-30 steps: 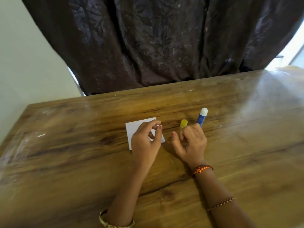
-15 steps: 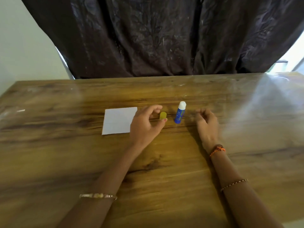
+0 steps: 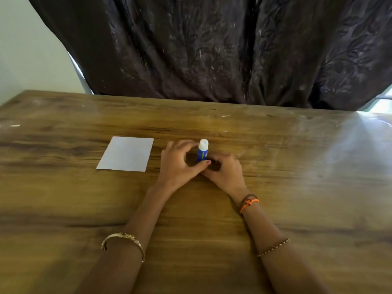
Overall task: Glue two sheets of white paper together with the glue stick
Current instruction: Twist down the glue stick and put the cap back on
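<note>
A blue glue stick [image 3: 202,151] with a white top stands upright on the wooden table [image 3: 297,187], uncapped. My left hand [image 3: 177,165] curls round it, fingers by the white top and thumb at its base. My right hand [image 3: 226,171] lies against the stick's base from the right with its fingers curled in; how they grip is hidden in shadow. A white sheet of paper [image 3: 126,154] lies flat just left of my left hand. I see only one sheet edge. The yellow cap is out of sight.
A dark patterned curtain [image 3: 212,49] hangs behind the table's far edge. A pale wall [image 3: 25,49] is at the left, and bright window light falls on the table's right side.
My left hand left the paper, reached the yellow cap, then moved to the glue stick. My right hand swung out right, then came back to the stick's base. The cap is no longer visible.
</note>
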